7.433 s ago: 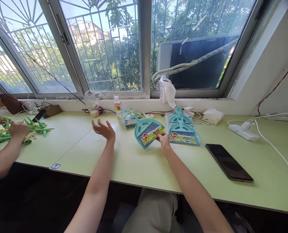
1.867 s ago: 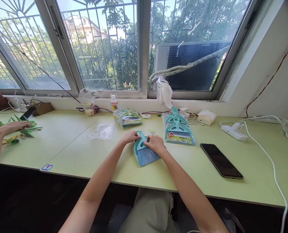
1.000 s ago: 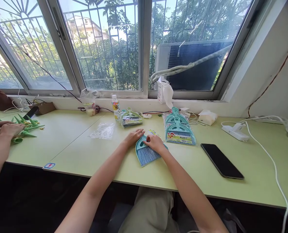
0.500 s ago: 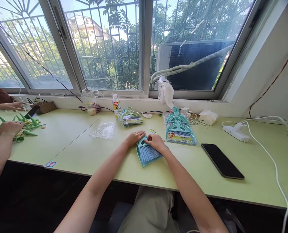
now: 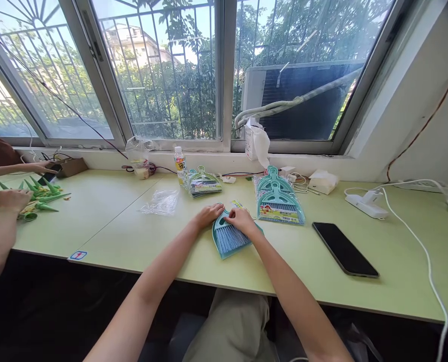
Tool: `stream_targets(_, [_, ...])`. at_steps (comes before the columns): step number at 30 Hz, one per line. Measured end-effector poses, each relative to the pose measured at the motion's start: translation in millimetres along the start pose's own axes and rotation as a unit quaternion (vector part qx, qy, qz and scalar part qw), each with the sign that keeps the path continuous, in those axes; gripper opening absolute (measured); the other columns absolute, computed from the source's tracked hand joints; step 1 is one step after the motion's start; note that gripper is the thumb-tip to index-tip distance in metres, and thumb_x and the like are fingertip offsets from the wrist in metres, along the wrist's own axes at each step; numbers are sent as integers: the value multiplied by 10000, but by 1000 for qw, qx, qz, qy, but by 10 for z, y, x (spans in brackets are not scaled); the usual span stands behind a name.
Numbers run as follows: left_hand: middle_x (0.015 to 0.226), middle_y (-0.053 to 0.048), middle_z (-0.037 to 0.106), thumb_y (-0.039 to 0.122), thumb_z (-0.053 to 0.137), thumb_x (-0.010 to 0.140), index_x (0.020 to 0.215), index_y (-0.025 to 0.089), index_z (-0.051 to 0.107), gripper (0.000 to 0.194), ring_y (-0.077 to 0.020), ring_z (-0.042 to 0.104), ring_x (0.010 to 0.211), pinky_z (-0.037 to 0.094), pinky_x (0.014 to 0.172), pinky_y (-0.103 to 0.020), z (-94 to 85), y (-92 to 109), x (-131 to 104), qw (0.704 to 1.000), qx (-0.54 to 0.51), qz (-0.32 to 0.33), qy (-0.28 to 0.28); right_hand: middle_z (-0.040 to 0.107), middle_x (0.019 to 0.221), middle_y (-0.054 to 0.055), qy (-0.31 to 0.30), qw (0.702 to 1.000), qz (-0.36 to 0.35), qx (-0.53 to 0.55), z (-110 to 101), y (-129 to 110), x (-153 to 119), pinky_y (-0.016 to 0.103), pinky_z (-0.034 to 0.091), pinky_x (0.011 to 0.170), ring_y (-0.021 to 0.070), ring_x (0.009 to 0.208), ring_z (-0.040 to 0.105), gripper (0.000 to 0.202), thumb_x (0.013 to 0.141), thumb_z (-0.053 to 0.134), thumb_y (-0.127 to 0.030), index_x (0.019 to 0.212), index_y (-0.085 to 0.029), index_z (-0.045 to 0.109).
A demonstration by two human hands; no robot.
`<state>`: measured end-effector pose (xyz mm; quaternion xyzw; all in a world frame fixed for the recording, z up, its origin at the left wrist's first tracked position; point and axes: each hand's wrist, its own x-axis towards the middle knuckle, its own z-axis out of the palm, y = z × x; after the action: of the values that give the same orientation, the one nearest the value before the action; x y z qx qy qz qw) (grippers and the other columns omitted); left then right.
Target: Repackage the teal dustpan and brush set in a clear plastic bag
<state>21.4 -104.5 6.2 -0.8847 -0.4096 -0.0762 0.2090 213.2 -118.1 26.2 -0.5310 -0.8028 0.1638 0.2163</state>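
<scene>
Your left hand (image 5: pixel 209 215) lies over the handle end of the teal dustpan (image 5: pixel 219 247), its fingers close together; you hide the grip itself, so I cannot tell how firmly it holds. Your right hand (image 5: pixel 242 221) has thumb and fingertips drawn narrow on the blue-bristled brush (image 5: pixel 229 238), which lies on the dustpan, bristles toward you. Both sit on the table (image 5: pixel 284 266) in front of you.

Your right hand partly blocks a printed card (image 5: pixel 237 204) just behind it. Close by on your right, the packed teal sets (image 5: pixel 280 208) overlap one another; beyond your hands are the packed green sets (image 5: pixel 204 183), with a bottle (image 5: pixel 180 167) beside them. A crumpled clear bag (image 5: pixel 161 202) lies to your left. The black phone (image 5: pixel 344 249) and the white power strip (image 5: pixel 367 205) are well off to your right. At far left, another person's hand (image 5: pixel 12 200) touches a pile of green pieces (image 5: pixel 45 198), well apart from yours.
</scene>
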Motion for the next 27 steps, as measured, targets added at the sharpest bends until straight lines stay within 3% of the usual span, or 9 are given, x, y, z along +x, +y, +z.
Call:
stream_targets(10, [1208, -147, 634, 53, 464, 912, 1154, 118, 611, 290, -191, 638, 1087, 517, 921, -290, 30, 25, 53, 1000, 11, 0, -7, 723, 902, 64, -8, 999, 21, -32, 54, 29, 39, 256, 409, 733, 185, 893, 652, 209, 814, 652, -364, 892, -178, 708])
stream_targets(14, [1174, -131, 649, 109, 493, 915, 1123, 134, 628, 250, -196, 642, 1062, 517, 923, -310, -13, 22, 36, 1000, -24, -6, 7, 724, 896, 63, -6, 999, 18, -31, 51, 31, 26, 259, 412, 726, 191, 889, 656, 222, 812, 635, -375, 893, -182, 712])
stream_targets(17, [1194, -105, 645, 129, 526, 888, 1082, 179, 649, 235, -211, 618, 1095, 499, 946, -329, -57, 51, 17, 996, -60, -52, 40, 724, 881, 72, -3, 999, 24, -31, 15, 16, 5, 263, 416, 712, 207, 880, 660, 248, 785, 653, -404, 877, -184, 721])
stream_targets(19, [1264, -91, 616, 123, 551, 851, 1134, 206, 635, 307, -236, 573, 1172, 493, 943, -338, -84, 83, 26, 985, -89, -121, 82, 726, 871, 79, 3, 999, 33, -29, -23, -7, -10, 264, 416, 702, 218, 885, 663, 261, 764, 671, -427, 853, -187, 725])
stream_targets(21, [1332, -96, 572, 148, 587, 816, 1247, 219, 579, 437, -262, 540, 1215, 498, 909, -344, -107, 109, 58, 955, -139, -219, 141, 730, 871, 77, 18, 999, 41, -17, -59, -41, -23, 262, 413, 696, 221, 894, 666, 251, 762, 675, -430, 841, -196, 724])
stream_targets(23, [1287, -113, 597, 212, 595, 817, 1288, 206, 552, 473, -266, 601, 1111, 501, 857, -348, -125, 123, 107, 901, -232, -321, 176, 735, 878, 70, 46, 998, 50, -6, -81, -78, -36, 265, 412, 694, 222, 896, 668, 226, 772, 667, -413, 845, -205, 718])
stream_targets(25, [1103, -107, 676, 311, 558, 854, 1195, 178, 616, 371, -240, 660, 913, 501, 797, -343, -140, 131, 153, 833, -382, -374, 145, 736, 891, 69, 88, 994, 59, -3, -86, -106, -49, 271, 411, 695, 223, 888, 668, 212, 784, 658, -401, 849, -204, 706])
stream_targets(27, [901, -72, 703, 438, 520, 877, 1056, 162, 676, 364, -218, 657, 792, 496, 747, -324, -156, 150, 179, 751, -547, -361, 77, 733, 896, 70, 136, 989, 63, -5, -79, -116, -60, 276, 410, 698, 218, 868, 666, 206, 800, 646, -396, 841, -199, 691])
